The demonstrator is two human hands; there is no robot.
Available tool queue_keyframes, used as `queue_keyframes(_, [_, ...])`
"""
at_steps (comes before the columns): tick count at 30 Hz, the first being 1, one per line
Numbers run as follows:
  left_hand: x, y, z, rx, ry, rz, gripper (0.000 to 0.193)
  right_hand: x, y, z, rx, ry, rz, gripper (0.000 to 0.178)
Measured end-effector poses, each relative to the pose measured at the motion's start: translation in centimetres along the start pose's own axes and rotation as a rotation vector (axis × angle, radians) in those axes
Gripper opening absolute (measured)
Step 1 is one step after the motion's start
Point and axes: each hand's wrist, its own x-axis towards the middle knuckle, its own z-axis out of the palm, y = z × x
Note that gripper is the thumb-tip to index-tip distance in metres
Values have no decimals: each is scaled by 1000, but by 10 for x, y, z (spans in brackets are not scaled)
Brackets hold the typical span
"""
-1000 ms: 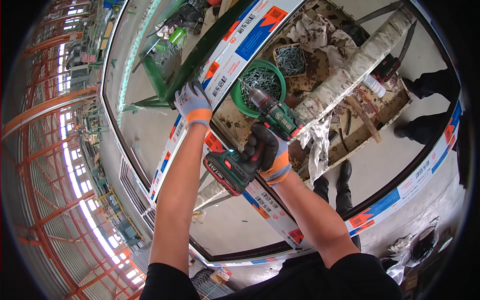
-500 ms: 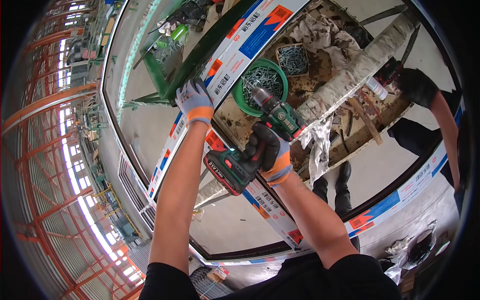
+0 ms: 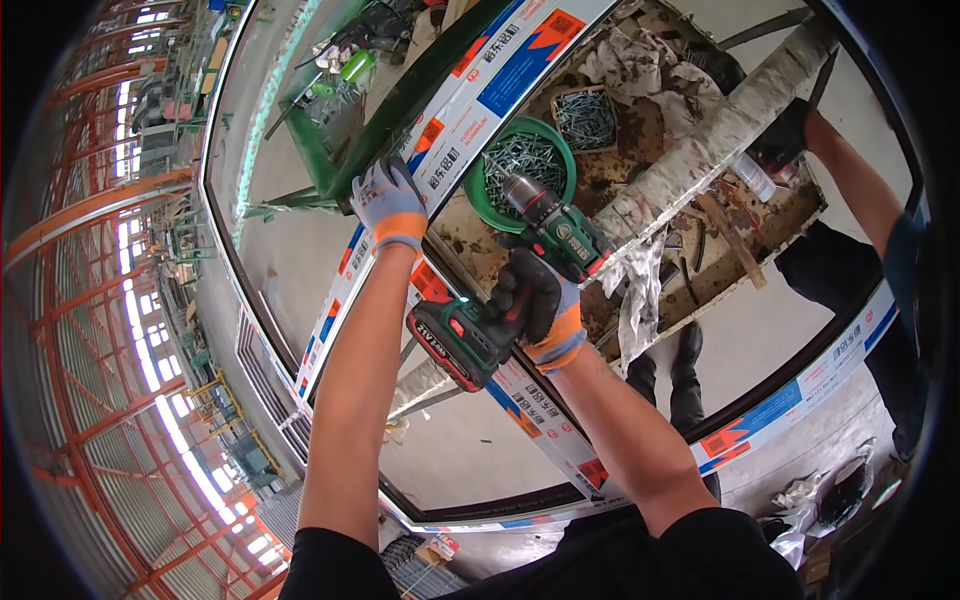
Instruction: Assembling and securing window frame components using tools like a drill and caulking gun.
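Observation:
My right hand [image 3: 550,312], in a grey and orange glove with dark fingers, is wrapped round the handle of a green and black cordless drill [image 3: 572,243]. The drill's chuck points up and left over a green bowl [image 3: 573,170] of screws; its battery hangs at the lower left. My left hand [image 3: 388,205], gloved alike, is closed over a film-covered aluminium frame bar [image 3: 462,128] that runs diagonally. Its fingertips are partly hidden behind the bar's far side. Where the drill's tip ends against the screws is hard to make out.
Below the frame lies a rusty tray [image 3: 610,180] with a box of screws [image 3: 585,120], rags [image 3: 650,75] and a spray can [image 3: 753,178]. A wrapped beam [image 3: 690,150] crosses it. At right, a co-worker's dark-gloved hand [image 3: 787,130] reaches in. A green metal support [image 3: 375,140] stands left.
The co-worker's gloved hand and forearm have moved up and left, and more of their sleeve shows. My hands and the drill have hardly moved.

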Motion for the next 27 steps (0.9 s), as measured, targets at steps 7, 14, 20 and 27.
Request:
queue_keyframes(7, [3, 5, -1, -65, 139, 22, 42, 2, 6, 3, 13, 53, -9, 13])
queue_keyframes(14, [-1, 6, -3, -89, 216, 36, 39, 0, 5, 5, 6, 43, 8, 13])
queue_keyframes(20, [4, 3, 4, -87, 246, 65, 37, 2, 6, 2, 4, 37, 20, 14])
queue_keyframes(27, [2, 0, 9, -63, 265, 38, 38, 2, 3, 6, -5, 63, 23, 15])
